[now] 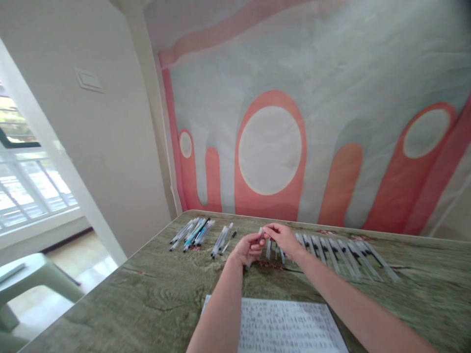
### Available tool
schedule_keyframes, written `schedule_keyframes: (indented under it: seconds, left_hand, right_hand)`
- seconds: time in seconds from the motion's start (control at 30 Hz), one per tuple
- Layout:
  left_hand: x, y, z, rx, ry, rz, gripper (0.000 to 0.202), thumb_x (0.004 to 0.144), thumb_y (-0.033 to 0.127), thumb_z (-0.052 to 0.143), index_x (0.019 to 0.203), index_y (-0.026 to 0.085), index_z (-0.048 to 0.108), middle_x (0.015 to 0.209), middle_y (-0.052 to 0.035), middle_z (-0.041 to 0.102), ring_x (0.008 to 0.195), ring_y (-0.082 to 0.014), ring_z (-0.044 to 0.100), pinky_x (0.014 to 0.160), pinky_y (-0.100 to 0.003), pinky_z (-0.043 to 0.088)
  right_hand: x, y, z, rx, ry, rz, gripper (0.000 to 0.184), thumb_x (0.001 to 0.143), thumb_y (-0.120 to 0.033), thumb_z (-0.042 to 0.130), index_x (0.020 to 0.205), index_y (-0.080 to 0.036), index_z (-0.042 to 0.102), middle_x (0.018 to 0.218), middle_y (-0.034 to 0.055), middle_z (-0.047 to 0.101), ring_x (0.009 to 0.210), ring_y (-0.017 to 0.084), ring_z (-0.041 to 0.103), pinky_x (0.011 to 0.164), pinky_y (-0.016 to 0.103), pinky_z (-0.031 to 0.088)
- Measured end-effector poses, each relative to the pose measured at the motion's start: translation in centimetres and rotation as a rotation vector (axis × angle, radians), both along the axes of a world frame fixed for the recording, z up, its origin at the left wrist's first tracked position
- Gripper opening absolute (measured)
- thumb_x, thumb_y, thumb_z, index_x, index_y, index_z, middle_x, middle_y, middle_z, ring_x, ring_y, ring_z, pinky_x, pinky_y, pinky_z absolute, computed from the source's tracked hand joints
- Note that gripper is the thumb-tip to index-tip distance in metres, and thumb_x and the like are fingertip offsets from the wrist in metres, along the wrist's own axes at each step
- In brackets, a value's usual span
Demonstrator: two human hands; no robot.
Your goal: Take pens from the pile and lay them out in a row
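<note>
My left hand (247, 248) is wrapped round a clear-barrelled pen (249, 263), which stands tilted with its lower end showing below the palm. Thumb and fingers of my right hand (283, 239) are pinched together at the pen's upper end; the small part between them is too blurred to make out. Just under and beside my right hand lie a few pen parts (268, 250), partly hidden. To the right stretches a row of several clear pen barrels (333, 255) with dark pieces near their far ends. Left of my hands are a few pens (220, 241) and a slim black-tipped refill (228, 242).
A bundle of several pens (193, 234), some blue, lies at the table's far left. In front of me a handwritten sheet (287, 326) lies under my forearms. The wood-patterned table (147, 289) meets a painted wall behind; a pale green stool (40, 274) stands left.
</note>
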State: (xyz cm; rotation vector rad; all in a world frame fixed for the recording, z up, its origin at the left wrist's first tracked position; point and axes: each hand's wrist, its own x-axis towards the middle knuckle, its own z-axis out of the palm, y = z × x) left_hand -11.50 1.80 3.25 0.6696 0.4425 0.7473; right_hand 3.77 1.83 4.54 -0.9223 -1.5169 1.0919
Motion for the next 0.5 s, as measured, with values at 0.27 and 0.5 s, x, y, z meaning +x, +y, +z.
schedule_keyframes:
  seconds: [0.27,0.5]
  left_hand:
    - [-0.1,0.6,-0.7,-0.001,-0.017,-0.051,0.020,0.080,0.025,0.044,0.081,0.007,0.053,0.056,0.0031,0.044,0.031,0.0022,0.019,0.027,-0.010,0.010]
    - [-1.1,0.5,-0.6,-0.002,-0.114,-0.024,0.020,0.082,0.022,0.042,0.085,0.007,0.054,0.058,0.0025,0.042,0.033,0.0019,0.023,0.027,-0.009,0.014]
  right_hand:
    - [-0.9,0.8,-1.2,0.132,-0.198,-0.120,0.028,0.077,-0.042,0.043,0.075,-0.016,0.053,0.059,-0.0013,0.056,0.056,0.011,0.051,0.057,0.023,0.040]
    - [-0.6,4.4,0.0,0.139,-0.351,-0.224,0.032,0.082,-0.039,0.030,0.085,-0.015,0.051,0.055,-0.0002,0.055,0.047,0.013,0.051,0.049,0.023,0.039]
